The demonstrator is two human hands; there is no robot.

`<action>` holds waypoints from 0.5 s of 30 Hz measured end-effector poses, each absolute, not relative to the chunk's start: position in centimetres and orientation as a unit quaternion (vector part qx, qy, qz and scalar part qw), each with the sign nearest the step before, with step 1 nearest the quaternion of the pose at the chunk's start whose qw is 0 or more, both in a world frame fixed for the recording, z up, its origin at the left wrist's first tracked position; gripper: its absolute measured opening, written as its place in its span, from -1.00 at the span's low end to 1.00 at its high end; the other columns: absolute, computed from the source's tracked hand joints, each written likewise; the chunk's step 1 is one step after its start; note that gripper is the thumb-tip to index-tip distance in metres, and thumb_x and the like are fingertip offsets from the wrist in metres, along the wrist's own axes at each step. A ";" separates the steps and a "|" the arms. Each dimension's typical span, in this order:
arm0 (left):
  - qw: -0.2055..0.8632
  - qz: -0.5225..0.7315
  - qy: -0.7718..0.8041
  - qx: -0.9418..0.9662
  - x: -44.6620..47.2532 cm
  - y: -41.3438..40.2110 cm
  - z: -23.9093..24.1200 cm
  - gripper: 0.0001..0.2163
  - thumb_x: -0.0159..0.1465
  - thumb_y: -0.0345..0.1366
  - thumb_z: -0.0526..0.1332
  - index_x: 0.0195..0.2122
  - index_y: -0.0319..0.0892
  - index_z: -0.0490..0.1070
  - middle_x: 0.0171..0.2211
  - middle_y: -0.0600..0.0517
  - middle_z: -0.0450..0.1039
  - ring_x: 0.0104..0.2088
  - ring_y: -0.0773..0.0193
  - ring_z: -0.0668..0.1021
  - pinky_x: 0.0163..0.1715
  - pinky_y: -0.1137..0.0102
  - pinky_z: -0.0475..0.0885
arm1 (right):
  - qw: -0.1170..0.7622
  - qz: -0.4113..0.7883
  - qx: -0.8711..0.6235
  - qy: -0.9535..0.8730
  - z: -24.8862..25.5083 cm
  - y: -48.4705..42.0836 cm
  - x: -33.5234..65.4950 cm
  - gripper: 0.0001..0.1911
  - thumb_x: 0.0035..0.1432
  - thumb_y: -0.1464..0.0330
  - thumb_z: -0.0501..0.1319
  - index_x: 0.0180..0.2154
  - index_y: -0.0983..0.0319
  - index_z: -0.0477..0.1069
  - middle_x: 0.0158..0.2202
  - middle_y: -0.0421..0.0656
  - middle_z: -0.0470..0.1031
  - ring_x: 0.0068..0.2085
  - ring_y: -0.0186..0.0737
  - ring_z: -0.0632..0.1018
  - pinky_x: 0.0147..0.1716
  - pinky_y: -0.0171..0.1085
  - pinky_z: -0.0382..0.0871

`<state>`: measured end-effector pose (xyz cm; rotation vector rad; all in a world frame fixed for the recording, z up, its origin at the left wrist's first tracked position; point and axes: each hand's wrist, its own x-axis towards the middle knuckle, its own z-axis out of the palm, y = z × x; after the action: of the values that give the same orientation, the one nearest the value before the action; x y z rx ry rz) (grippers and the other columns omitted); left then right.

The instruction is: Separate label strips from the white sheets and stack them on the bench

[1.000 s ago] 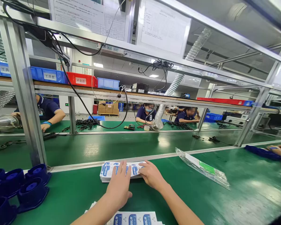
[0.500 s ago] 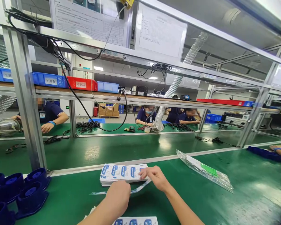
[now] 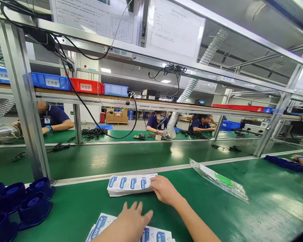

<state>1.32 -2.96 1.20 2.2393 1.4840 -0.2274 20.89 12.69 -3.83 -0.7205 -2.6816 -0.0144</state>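
Head view: the loose strip that sagged between the hands half a second ago is gone from between them, and the left hand [image 3: 132, 220] is now over the near label sheets [image 3: 104, 222], so that strip has probably been laid there. The left hand's fingers are spread, contact unclear; the right hand [image 3: 166, 191] curls its fingertips onto the right end of the far label stack [image 3: 131, 185], whether pinching a sheet I cannot tell.

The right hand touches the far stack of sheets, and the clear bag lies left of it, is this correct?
Not left: the clear bag lies right of the far stack of sheets, as the head view shows. The right hand does touch that stack.
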 end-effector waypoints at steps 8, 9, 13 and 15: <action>0.063 0.015 0.657 0.751 0.1 -1.4 3.0 -0.46 0.22 -0.42 0.32 0.26 -0.29 0.43 0.39 -0.38 0.14 0.42 -0.22 0.16 0.39 -0.09 0.09 | 0.288 0.233 -0.165 -0.914 -1.7 10.7 20.9 -0.72 0.35 0.17 0.25 -0.32 0.12 0.66 -0.32 -0.12 0.70 -0.08 -0.04 0.67 0.05 -0.10 0.51; 0.088 -0.013 0.650 0.755 0.1 -1.6 3.2 -0.59 0.21 -0.49 0.26 0.11 -0.34 0.55 0.26 -0.40 0.36 0.32 -0.21 0.36 0.33 -0.03 0.25 | 0.296 0.286 -0.161 -0.897 -1.6 10.8 21.0 -0.65 0.38 0.12 0.21 -0.32 0.13 0.67 -0.33 -0.12 0.70 -0.11 -0.04 0.68 -0.01 -0.12 0.54; 0.174 -0.119 0.584 0.784 0.9 -2.6 2.1 -0.64 0.20 -0.46 0.27 0.04 -0.34 0.59 0.07 -0.43 0.53 0.08 -0.27 0.59 0.09 -0.01 0.52 | 0.307 0.261 -0.241 -0.883 -2.7 12.5 21.7 -0.57 0.43 0.08 0.11 -0.09 0.19 0.66 -0.03 0.00 0.66 0.09 0.09 0.60 0.14 0.04 0.48; 0.238 -0.174 0.535 0.792 1.5 -2.5 0.4 -0.49 0.28 -0.32 0.28 0.28 -0.22 0.43 0.33 -0.43 0.23 0.29 -0.34 0.38 0.14 -0.15 0.44 | 0.253 0.166 -0.291 -0.908 -3.6 13.3 21.8 -0.60 0.33 0.13 0.28 0.08 0.19 0.58 0.16 0.02 0.55 0.28 0.19 0.43 0.27 0.14 0.34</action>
<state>1.52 -2.51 0.44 2.1704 1.4645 -0.4762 21.80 13.25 -3.57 -0.7904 -2.4667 0.4510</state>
